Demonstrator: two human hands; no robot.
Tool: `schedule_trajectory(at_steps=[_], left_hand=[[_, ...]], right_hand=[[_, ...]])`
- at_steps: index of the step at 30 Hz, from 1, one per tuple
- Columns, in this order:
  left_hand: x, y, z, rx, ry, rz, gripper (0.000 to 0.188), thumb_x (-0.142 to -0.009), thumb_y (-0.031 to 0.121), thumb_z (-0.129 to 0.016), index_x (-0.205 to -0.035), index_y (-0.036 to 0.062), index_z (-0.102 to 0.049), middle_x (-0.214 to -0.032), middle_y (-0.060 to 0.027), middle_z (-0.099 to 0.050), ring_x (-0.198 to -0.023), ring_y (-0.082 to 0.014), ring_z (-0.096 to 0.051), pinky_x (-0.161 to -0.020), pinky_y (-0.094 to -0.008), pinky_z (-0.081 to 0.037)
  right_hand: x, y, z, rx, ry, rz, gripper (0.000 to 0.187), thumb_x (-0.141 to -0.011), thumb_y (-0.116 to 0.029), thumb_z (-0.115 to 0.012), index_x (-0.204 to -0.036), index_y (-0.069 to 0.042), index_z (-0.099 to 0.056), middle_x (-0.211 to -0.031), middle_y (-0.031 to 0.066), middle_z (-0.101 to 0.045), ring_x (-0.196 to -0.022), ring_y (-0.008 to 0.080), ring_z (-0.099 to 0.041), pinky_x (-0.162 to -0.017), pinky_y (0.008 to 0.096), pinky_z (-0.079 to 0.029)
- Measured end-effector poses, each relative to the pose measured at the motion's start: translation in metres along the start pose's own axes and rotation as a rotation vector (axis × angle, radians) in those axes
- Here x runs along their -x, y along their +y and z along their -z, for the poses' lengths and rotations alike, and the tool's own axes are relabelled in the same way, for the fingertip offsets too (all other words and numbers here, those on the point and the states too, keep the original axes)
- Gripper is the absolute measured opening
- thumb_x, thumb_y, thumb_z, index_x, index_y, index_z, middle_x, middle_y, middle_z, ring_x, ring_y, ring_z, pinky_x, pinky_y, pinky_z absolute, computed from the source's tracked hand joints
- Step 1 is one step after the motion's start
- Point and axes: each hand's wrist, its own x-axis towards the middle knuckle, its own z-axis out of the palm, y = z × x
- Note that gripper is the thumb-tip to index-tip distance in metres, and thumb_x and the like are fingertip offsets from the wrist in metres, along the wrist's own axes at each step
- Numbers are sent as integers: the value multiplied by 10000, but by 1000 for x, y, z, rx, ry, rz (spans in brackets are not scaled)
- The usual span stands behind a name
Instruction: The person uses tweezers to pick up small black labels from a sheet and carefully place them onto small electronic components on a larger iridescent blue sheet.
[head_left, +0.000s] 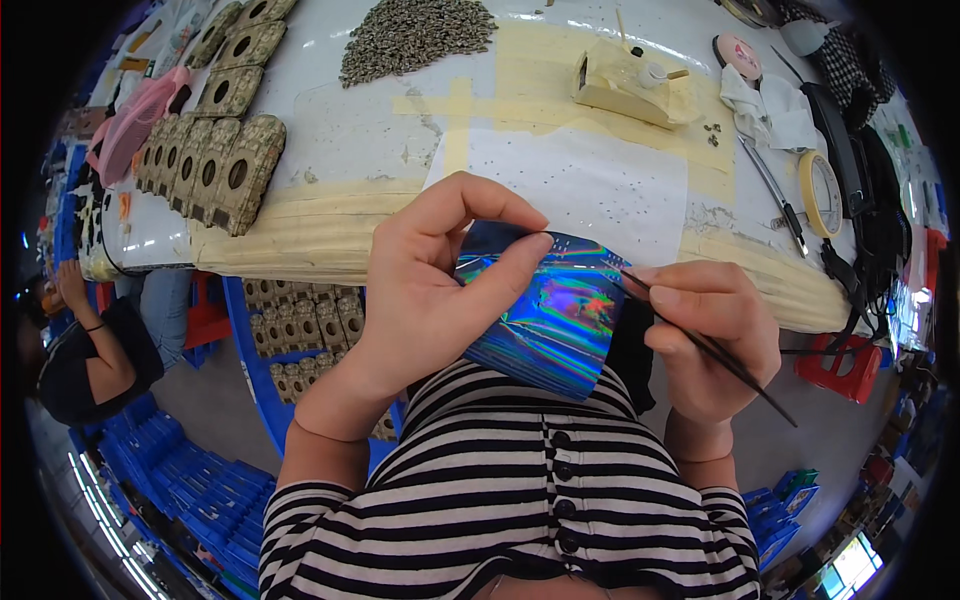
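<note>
My left hand point(430, 275) pinches the upper part of a shiny blue holographic sheet point(555, 320) between thumb and fingers. The sheet hangs tilted in front of my striped top, at the near table edge, and rows of tiny pale marks or bits run along its top right. In my right hand point(715, 335) is a thin dark pointed tool, apparently tweezers point(725, 360), with its tip at the sheet's upper right edge. Whether the tip grips anything is too small to tell. A white paper point(590, 180) strewn with tiny dark specks lies just beyond both hands.
Camouflage-patterned cases with round holes point(210, 170) stand in rows at left, beside a pink fan-like object point(140, 120). Beyond lies a heap of small metal parts point(415, 38). A taped block point(635, 85), tape roll point(820, 193) and pen-like tool point(775, 195) are right. Another person point(105, 350) sits left.
</note>
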Motion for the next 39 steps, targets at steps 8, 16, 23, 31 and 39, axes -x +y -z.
schedule_trajectory(at_steps=[8, 16, 23, 31, 39], left_hand=[[-2, -5, 2, 54, -13, 6, 173, -850, -32, -664, -1005, -27, -587, -942, -60, -634, -875, -74, -590, -777, -210, -483], [-2, -6, 3, 71, -30, 33, 177, -850, -25, -668, -1007, -23, -585, -942, -56, -632, -864, -73, -587, -767, -205, -479], [-2, -3, 1, 97, -22, 82, 177, -853, -23, -664, -1022, -36, -612, -943, -69, -660, -866, -75, -607, -766, -205, -497], [-3, -4, 1, 96, -33, 78, 166, -862, -18, -655, -1023, -41, -620, -934, -74, -669, -849, -78, -620, -754, -208, -510], [-2, -1, 1, 113, -52, 107, 160, -861, -19, -655, -1015, -43, -622, -949, -79, -667, -853, -80, -620, -753, -207, -509]], right_hand=[[-11, 9, -9, 167, -67, 157, 236, -691, -100, -817, -896, -75, -704, -920, 69, -721, -1011, 267, -668, -1029, 500, -438], [-11, 13, -16, 64, -33, 143, 216, -702, -27, -789, -881, -2, -670, -894, 125, -684, -911, 300, -680, -803, 368, -558], [-11, 14, -17, 75, -11, 150, 207, -703, -9, -778, -880, 1, -672, -888, 122, -682, -899, 290, -681, -787, 358, -556], [-11, 14, -18, 112, -14, 159, 204, -704, -19, -779, -883, -2, -683, -883, 119, -683, -885, 278, -681, -776, 355, -557], [-13, 14, -18, 165, -25, 185, 217, -695, -24, -786, -888, -4, -689, -865, 123, -680, -861, 270, -682, -753, 343, -561]])
